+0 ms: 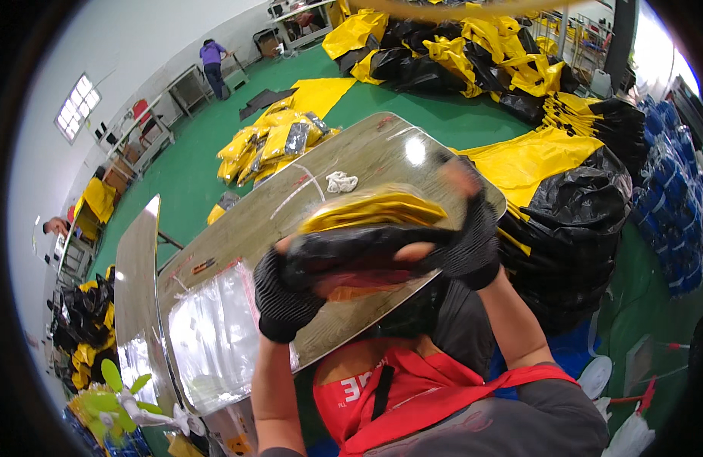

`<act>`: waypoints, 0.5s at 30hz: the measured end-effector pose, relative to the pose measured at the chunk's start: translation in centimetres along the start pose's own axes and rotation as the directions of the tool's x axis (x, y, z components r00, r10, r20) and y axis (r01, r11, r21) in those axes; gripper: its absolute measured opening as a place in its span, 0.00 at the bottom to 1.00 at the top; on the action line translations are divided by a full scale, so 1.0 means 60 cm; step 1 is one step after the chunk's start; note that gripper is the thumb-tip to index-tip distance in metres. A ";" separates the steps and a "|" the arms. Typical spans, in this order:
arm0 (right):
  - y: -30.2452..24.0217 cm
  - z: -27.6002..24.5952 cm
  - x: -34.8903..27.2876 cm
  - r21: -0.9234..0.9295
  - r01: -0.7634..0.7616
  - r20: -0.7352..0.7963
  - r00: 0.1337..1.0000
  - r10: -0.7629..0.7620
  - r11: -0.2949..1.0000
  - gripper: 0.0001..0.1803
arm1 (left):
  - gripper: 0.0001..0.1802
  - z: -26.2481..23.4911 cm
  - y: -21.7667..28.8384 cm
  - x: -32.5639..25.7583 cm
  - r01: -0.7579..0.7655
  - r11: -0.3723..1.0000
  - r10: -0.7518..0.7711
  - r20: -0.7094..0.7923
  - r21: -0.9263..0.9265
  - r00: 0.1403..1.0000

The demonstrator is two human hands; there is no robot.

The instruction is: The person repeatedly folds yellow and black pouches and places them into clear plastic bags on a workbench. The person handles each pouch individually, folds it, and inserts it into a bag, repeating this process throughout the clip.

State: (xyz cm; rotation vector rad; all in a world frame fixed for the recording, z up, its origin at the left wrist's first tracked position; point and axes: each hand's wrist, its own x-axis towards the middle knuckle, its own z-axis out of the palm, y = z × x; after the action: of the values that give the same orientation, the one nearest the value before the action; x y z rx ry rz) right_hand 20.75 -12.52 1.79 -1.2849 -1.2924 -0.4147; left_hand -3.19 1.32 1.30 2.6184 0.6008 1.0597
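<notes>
Bundle (pixel 348 251), centre frame: folded, glossy, yellow above black, blurred. Left grip (pixel 284 293) holding its left end; right grip (pixel 471 242) spread wide, thumb over black.

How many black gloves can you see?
2. One is on the left hand, at the left end of the bundle; the other is on the right hand, at its right end. More may be hidden from view.
</notes>
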 end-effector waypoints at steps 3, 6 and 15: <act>0.058 -0.021 -0.040 0.640 -0.616 0.279 0.744 0.607 0.459 0.33 | 0.40 0.026 -0.008 -0.020 0.151 0.941 -0.191 -0.105 -0.302 0.976; 0.073 0.015 -0.072 0.621 -0.717 0.322 0.602 0.730 0.317 0.14 | 0.47 0.065 0.002 -0.031 0.166 0.656 -0.389 -0.141 -0.736 0.911; -0.068 -0.040 0.034 0.322 -0.442 0.210 0.896 0.392 0.837 0.09 | 0.34 -0.043 0.061 -0.037 0.264 0.806 -0.541 -0.481 -0.530 0.690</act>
State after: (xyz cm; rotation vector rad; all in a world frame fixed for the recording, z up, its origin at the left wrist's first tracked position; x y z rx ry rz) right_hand 19.15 -15.07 5.98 -1.2455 -1.0909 0.2228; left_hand -5.44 -2.72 3.16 1.6088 0.9178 1.6589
